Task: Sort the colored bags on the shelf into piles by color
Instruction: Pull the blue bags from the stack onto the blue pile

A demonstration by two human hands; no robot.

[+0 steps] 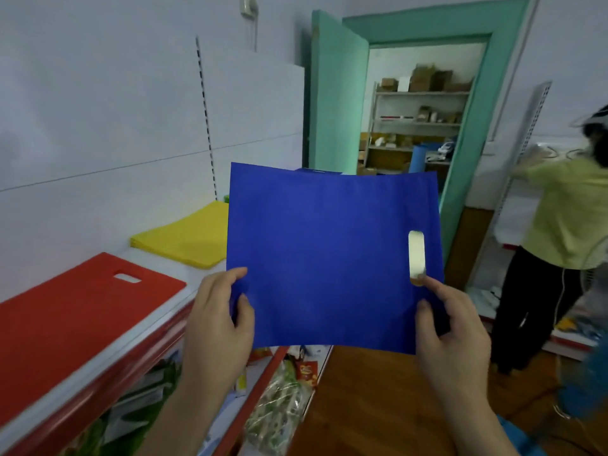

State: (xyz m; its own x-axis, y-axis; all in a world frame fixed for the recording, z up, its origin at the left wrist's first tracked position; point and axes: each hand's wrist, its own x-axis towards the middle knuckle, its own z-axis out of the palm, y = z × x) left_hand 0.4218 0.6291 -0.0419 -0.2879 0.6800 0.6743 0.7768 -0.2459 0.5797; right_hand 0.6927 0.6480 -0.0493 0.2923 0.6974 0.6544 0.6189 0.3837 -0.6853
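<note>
A blue bag (329, 255) fills the middle of the frame, held up flat in the air in front of the person, clear of the shelf (158, 327) at the lower left. The left hand (218, 319) pinches its lower left corner, thumb on the near face and fingers curled behind; the right hand (452, 327) pinches the lower right edge just under the cut-out handle slot, forefinger reaching up beside the slot. Gripping two corners keeps the limp sheet spread, so its colour reads at once and it can be laid down without folding.

On the shelf top, the red bags (82, 311) lie flat at the left edge of the frame, and the yellow bags (187, 238) sit further back, each colour apart from the other so the piles stay distinct. A sliver of blue (317, 171) shows above the held bag's top edge, probably the blue pile, though most of it is hidden.

At the right of the frame another person (559, 232) stands at a separate rack.
</note>
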